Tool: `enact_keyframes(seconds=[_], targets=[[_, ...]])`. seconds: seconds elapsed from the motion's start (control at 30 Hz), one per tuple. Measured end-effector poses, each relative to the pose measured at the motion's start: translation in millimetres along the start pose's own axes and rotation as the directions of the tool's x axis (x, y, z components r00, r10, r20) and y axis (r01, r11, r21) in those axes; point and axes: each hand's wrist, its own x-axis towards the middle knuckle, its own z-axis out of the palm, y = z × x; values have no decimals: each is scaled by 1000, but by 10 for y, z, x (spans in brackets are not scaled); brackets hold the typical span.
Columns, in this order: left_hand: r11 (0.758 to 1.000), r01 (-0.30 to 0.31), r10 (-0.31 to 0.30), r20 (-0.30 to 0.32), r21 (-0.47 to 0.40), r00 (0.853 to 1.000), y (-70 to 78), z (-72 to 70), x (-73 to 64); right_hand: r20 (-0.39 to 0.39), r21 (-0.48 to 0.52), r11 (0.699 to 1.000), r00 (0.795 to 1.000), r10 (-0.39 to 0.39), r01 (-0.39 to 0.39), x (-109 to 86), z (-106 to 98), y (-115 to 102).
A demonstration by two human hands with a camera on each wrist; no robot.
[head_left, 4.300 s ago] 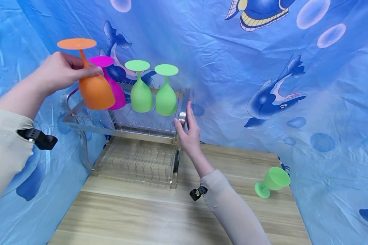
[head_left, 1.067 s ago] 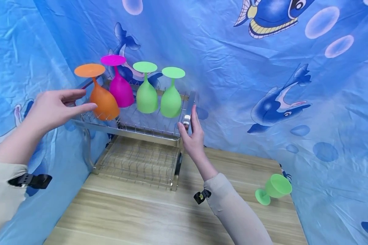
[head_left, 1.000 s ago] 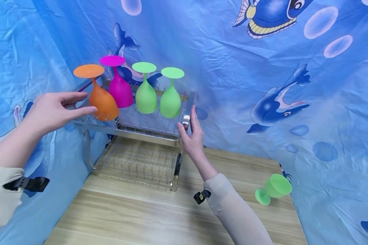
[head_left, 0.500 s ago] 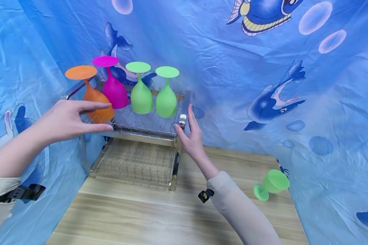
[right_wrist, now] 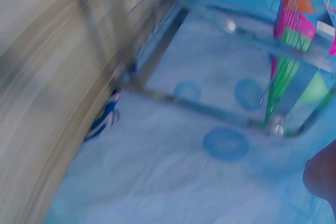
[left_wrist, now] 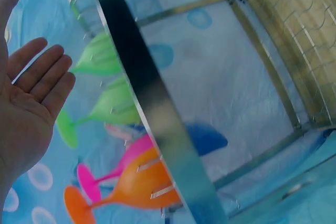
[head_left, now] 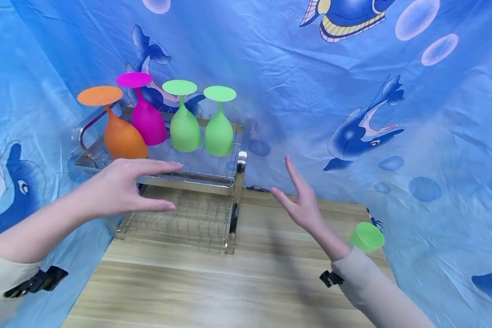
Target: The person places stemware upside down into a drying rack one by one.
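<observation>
An orange goblet [head_left: 123, 136], a magenta goblet [head_left: 149, 120] and two green goblets [head_left: 185, 127] [head_left: 219, 132] stand upside down on the upper tier of a two-tier metal dish rack [head_left: 188, 182]. My left hand [head_left: 119, 187] hovers in front of the rack, fingers extended and holding nothing; in the left wrist view its palm and straight fingers show beside the goblets. My right hand [head_left: 303, 200] is in the air right of the rack, fingers spread, nothing in it. A third green goblet [head_left: 366, 237] is at the table's right, its foot hidden behind my right forearm.
The rack's lower wire tier [head_left: 176, 218] sits on the wooden table [head_left: 188, 287]. A blue sea-print curtain [head_left: 287, 91] hangs behind and along both sides.
Earlier the left hand held the orange goblet, which now stands on the rack released. That hand has come forward and down. The right hand has left the rack's side and moved right.
</observation>
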Motion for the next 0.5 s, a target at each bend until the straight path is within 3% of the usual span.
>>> enact_keyframes(seconds=[0.13,0.33,0.5], targets=[[999,-13,14,23,-32,1000,86,140,-8,-5,-56,997,998,58,-58,-167,-239,123],[991,-77,84,67,-107,994,160,414,-62,4,-118,983,990,142,-141,-451,-521,303],[980,-59,85,130,-187,988,136,715,-101,-5,-203,962,982,188,-185,-653,-746,426]])
